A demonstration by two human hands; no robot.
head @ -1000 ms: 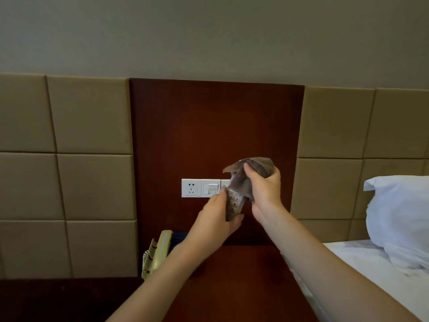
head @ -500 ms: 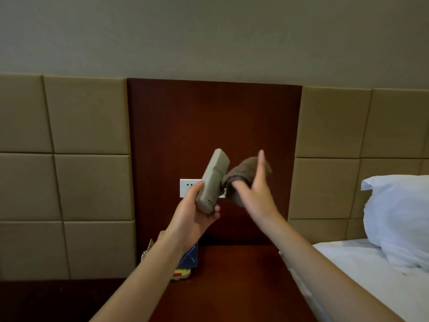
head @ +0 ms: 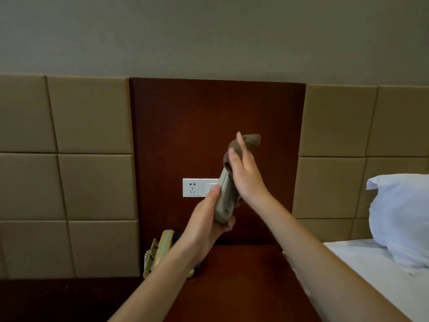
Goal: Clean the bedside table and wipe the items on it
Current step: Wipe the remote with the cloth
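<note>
Since a moment ago, the cloth point(head: 241, 147) now covers the remote control's point(head: 224, 201) upper end. The left hand point(head: 206, 225) wraps its lower end in a closed grip above the surface point(head: 243, 275); right hand point(head: 246, 175), fingers extended, presses the cloth there.
</note>
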